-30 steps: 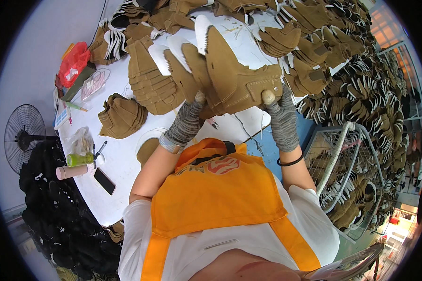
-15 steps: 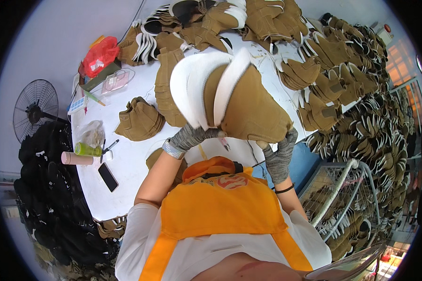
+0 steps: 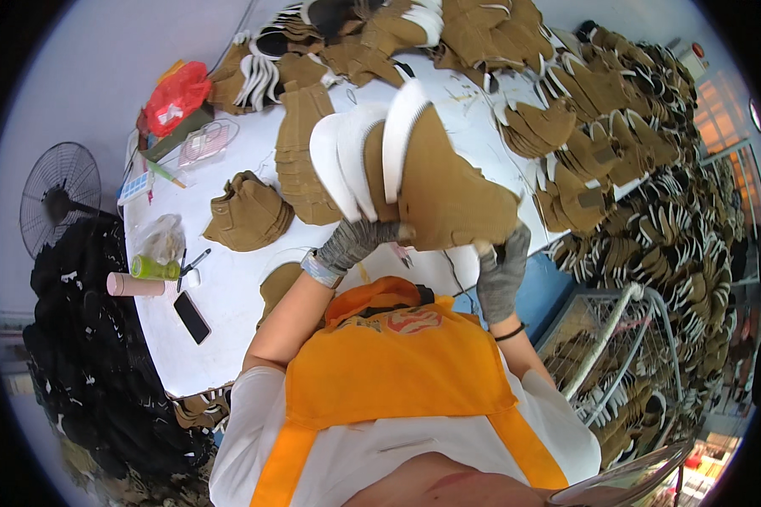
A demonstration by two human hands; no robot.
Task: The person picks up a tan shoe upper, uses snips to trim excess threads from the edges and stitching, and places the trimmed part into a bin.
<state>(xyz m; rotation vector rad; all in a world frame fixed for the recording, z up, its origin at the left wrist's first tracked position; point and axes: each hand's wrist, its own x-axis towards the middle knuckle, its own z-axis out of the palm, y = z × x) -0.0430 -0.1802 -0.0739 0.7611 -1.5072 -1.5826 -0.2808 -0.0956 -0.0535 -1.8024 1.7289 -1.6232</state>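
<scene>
Above the near edge of the table I hold a small stack of brown shoe uppers (image 3: 461,203) with white, ridged, curved edges fanned out to the left. My left hand (image 3: 359,245), in a grey knitted glove, is closed on the lower left of the stack. My right hand (image 3: 500,275), gloved alike, grips the lower right corner; the stack hides part of its fingers. Left of the stack, a folded brown upper (image 3: 247,215) stands on the white table (image 3: 165,338), and a long row of overlapped brown pieces (image 3: 304,160) lies behind it.
Piles of brown uppers (image 3: 537,127) line the table's far and right sides. On the left lie a phone (image 3: 193,318), a pink bottle (image 3: 135,285), a green roll (image 3: 155,269) and a red bag (image 3: 177,97). A fan (image 3: 57,203) stands beyond; a wire cart (image 3: 609,346) is at right.
The stack has tilted and spread: the front upper has shifted up, and the white edges behind it have separated. Both hands keep their hold.
</scene>
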